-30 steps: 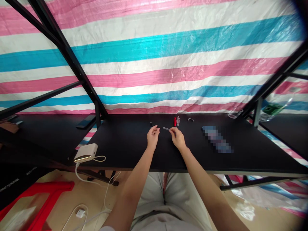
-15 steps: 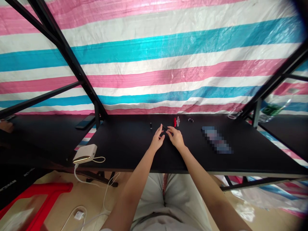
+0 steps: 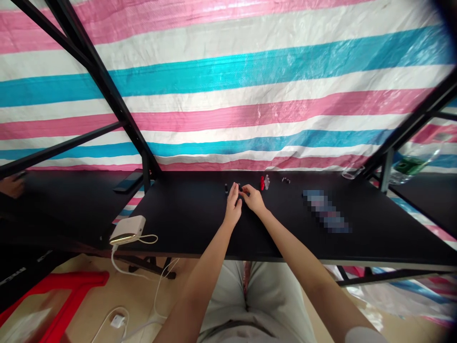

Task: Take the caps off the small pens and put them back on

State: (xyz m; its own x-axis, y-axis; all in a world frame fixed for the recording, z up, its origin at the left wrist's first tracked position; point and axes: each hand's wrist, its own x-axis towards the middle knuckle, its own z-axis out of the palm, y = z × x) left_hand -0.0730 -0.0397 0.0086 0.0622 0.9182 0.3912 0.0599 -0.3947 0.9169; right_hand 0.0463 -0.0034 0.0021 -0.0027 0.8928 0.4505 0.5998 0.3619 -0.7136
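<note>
My left hand (image 3: 233, 207) is over the black table, its fingers stretched out and thumb apart. Just right of it, my right hand (image 3: 253, 197) has its fingertips pinched on a small dark piece (image 3: 240, 187), too small to make out, close to the left fingers. A small black cylinder (image 3: 226, 188) stands left of my left hand. To the right of my right hand are a red piece (image 3: 262, 183) and some clear pieces (image 3: 267, 182) side by side. Farther right lie small black-and-silver pieces (image 3: 286, 180).
On the black table (image 3: 185, 214) are a white box with a cable (image 3: 127, 229) at left and a blurred-out flat item (image 3: 326, 211) at right. A phone (image 3: 128, 181) and another person's hand (image 3: 13, 186) are farther left. Black metal bars (image 3: 107, 90) frame the table.
My right hand has moved a little left, closer to my left hand, and its fingers have closed together. The view has shifted slightly.
</note>
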